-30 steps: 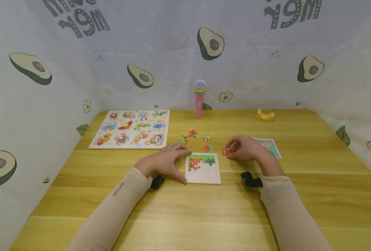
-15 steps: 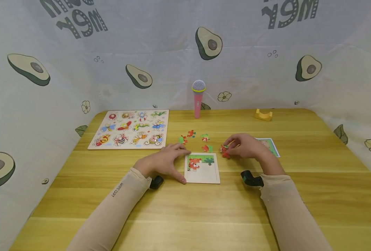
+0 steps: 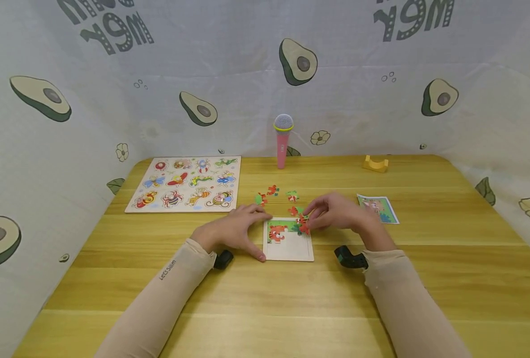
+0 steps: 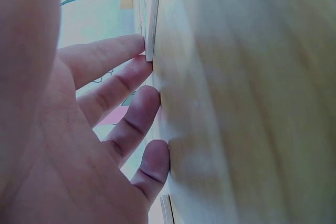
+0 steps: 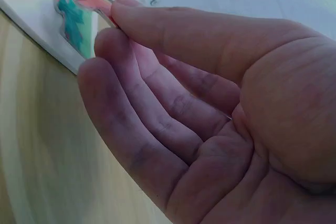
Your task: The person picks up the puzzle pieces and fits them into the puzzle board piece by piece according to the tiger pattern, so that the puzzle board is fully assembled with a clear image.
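My left hand [image 3: 233,231] lies along the left side of a small wooden jigsaw tray [image 3: 289,252], thumb at the near corner and forefinger at the far one. In the left wrist view its fingertips touch the thin edge of the tray [image 4: 153,24]. The tray holds a red tiger-face piece [image 3: 277,233] and green pieces along the top. Between thumb and fingertips, my right hand [image 3: 336,216] pinches a red jigsaw piece [image 3: 302,226] over the tray's upper right. In the right wrist view that piece [image 5: 94,1] appears partly, above a green piece [image 5: 71,17].
Several loose jigsaw pieces [image 3: 292,196] lie beyond the tray. A picture card [image 3: 387,211] is right of my right hand. An insect peg puzzle board [image 3: 188,210] sits at the back left, with a pink toy microphone [image 3: 282,149] and a yellow curved block [image 3: 375,164] along the back.
The right hand has carried the red jigsaw piece leftward from the table beside the tray to over its upper right, uncovering more of the picture card. The left hand has stayed put.
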Tool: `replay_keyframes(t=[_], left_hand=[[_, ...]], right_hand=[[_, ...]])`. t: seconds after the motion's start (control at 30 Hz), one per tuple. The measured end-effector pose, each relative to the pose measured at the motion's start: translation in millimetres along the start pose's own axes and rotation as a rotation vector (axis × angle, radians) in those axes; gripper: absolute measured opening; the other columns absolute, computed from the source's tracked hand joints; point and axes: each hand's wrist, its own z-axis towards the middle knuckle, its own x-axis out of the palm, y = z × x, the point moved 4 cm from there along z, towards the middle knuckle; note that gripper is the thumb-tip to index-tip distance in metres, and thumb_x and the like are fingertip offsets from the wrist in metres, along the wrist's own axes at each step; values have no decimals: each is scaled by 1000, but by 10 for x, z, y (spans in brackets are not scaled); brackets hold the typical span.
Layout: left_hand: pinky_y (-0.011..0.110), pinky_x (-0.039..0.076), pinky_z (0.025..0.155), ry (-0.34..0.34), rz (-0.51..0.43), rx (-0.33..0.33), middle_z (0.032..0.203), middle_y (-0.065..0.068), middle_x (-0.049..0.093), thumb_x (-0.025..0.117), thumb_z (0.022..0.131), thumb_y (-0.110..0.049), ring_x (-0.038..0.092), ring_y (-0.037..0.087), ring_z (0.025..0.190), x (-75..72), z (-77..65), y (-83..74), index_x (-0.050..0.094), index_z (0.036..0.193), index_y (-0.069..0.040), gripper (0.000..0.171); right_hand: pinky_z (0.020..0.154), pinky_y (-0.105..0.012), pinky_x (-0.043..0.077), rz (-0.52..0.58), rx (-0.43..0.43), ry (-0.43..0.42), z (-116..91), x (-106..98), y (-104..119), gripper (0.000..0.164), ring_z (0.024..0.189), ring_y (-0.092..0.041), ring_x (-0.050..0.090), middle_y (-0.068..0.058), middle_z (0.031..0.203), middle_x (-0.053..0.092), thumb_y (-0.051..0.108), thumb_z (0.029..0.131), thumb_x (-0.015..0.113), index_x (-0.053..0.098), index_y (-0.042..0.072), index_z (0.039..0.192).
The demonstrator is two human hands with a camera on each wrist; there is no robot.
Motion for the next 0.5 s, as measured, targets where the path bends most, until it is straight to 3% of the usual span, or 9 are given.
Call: replay_keyframes(t=[0.3, 0.5], left_hand=[[43, 29, 112, -3, 22, 4, 149, -1, 39, 86, 68, -63, 33, 24, 133, -1, 14, 17, 44, 153, -20, 104], [43, 28, 112, 3, 34, -11, 151, -1, 37, 85, 69, -64, 32, 24, 135, 7, 22, 26, 42, 155, -21, 105]], right_hand=[[71, -31, 55, -50, 2, 79, 120, 227, 20, 25, 73, -16, 65, -4, 83, 71, 9, 85, 81, 71, -2, 104], [68, -30, 54, -76, 10, 78, 151, 312, 74, 22, 71, -15, 63, -4, 81, 69, 9, 84, 82, 72, -1, 101]])
